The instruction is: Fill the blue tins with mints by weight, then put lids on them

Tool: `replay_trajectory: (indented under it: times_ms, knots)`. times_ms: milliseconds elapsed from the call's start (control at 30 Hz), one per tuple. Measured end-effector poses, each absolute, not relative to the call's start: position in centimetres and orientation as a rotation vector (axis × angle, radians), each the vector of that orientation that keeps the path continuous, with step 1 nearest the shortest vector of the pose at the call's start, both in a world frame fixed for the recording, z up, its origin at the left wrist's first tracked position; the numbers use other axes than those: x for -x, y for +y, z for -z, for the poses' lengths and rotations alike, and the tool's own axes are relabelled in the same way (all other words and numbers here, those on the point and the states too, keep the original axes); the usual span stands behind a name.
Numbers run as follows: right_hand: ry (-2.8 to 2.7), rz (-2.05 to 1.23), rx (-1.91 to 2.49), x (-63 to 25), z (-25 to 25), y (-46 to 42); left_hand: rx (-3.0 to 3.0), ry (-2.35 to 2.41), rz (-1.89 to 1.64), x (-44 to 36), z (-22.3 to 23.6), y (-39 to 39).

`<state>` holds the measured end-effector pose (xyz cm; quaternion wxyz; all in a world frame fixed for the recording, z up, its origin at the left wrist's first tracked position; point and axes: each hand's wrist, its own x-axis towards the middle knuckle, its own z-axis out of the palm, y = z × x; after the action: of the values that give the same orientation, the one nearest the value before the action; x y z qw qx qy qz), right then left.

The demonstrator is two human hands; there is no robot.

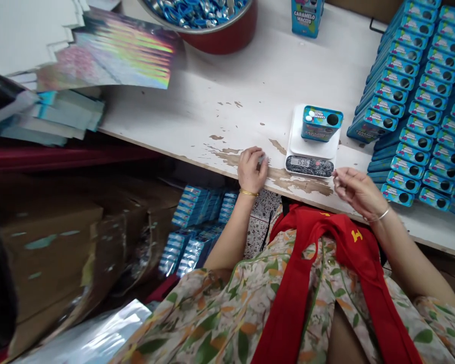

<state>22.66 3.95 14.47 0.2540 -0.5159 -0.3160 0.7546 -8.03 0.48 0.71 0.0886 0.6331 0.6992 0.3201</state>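
A white digital scale (294, 146) stands near the table's front edge, its display showing digits. On it is an upright blue candy box (318, 132) with a dark round hole in its top and white pieces lying on that top. My left hand (252, 172) rests curled at the table edge, left of the scale, around a small greyish thing I cannot make out. Just right of the scale's display, my right hand (358, 192) has its fingertips pinched together, close to the scale's corner; what they hold, if anything, is too small to name.
Rows of blue boxes (387, 93) fill the table's right side. A red pot (223, 40) of blue-and-silver wrapped pieces stands at the back, with another blue box (307, 20) to its right. Flat printed cardboard (114, 55) lies left. Below are wrapped box packs (191, 253) and cartons (53, 253).
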Motion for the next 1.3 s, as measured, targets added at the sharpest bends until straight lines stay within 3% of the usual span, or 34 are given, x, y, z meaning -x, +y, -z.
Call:
replay_trajectory:
  times_ms: [333,500,733,967,1300]
  knots:
    - [-0.638,-2.003,1.401,-23.6,-7.0,0.0,-1.942,2.073,-0.944,8.4,-0.2,0.6]
    - [-0.618,-1.974,1.389,-23.4,-6.4,-0.3,-1.987,2.038,-0.958,7.9,-1.8,1.2]
    - [-0.598,-1.950,1.371,-23.3,-5.4,-0.6,-2.170,1.880,-1.079,4.6,-7.8,5.1]
    - [-0.557,-1.953,1.363,-23.3,-5.1,-0.7,-2.322,1.831,-0.798,2.7,-12.6,9.2]
    - [-0.572,-1.955,1.379,-23.1,-5.0,-0.6,-2.219,1.728,-0.655,2.3,-13.7,12.2]
